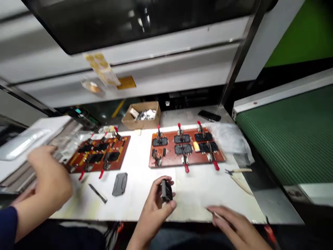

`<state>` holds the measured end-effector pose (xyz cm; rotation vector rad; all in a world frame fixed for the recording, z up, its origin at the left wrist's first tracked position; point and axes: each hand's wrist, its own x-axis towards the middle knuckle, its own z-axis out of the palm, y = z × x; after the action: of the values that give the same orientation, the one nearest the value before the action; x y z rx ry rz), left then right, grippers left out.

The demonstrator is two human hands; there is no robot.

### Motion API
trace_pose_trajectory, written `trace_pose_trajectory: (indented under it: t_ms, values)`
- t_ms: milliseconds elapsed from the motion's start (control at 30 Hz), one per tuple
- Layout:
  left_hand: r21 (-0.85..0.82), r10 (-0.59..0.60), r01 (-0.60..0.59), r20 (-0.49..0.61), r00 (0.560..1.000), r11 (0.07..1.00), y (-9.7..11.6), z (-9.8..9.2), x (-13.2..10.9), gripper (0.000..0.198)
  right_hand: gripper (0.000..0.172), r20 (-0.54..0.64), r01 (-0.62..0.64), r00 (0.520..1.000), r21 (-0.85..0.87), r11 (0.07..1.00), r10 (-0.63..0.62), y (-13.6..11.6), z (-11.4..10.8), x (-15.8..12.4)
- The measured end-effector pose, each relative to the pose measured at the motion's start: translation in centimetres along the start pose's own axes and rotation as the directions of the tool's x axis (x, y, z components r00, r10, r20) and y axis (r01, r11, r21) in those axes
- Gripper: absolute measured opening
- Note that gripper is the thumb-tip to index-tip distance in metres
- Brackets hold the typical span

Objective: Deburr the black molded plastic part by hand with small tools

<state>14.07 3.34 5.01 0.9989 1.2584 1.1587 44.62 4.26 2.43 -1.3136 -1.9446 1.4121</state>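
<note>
The left hand [156, 208] was closed around a small black part [166, 191], held up just above the worktop [197, 189] near the middle of its front edge. The right hand [234, 227] lay low at the front edge, towards the right corner, apart from the left. A thin pale sliver showed at its fingertips, but I could not tell whether the fingers gripped it or merely rested there.

A third hand [50, 182], with a dark sleeve, came in from the left edge. It seemed to belong to another person and hovered by the left jig [100, 154].

Both brown jigs looked largely loaded. The right jig [186, 147], just behind the held part, carried black pieces in most of its nests, with red-handled clamps standing along its back and front. The left jig's nests were dark too, though blur hid the detail. Still outside the jigs were the part in the left hand and a grey cover [120, 184] lying flat in front of the left jig, beside a slim blade [97, 193].

A cardboard box [142, 114] of pale bits sat at the back edge. Tweezers [239, 171] lay near the right edge.
</note>
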Motion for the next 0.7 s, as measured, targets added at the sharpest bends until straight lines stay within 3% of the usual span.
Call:
trace_pose_trajectory:
  t_ms: [100,233,467,700]
  values:
    - [0.067,-0.110,0.105,0.085,0.990,0.992,-1.7,2.6,-3.2,0.058,0.036,0.165,0.275,0.951,-0.062,0.959,-0.262,-3.7,-1.2,1.4]
    - [0.139,-0.095,0.084,0.072,0.993,0.987,-1.6,2.7,-3.9,0.057,0.036,0.242,0.465,0.873,-0.152,0.872,-0.423,-6.6,-0.9,3.4]
    - [0.194,-0.036,0.016,0.103,0.994,0.981,-0.8,2.2,-3.4,0.054,0.033,0.262,0.482,0.868,-0.245,0.841,-0.421,-7.5,0.0,3.6]
    - [0.179,-0.097,0.075,0.115,0.989,0.981,-0.7,2.8,-2.6,0.054,0.031,0.242,0.467,0.880,-0.279,0.839,-0.409,-7.0,-0.3,3.7]
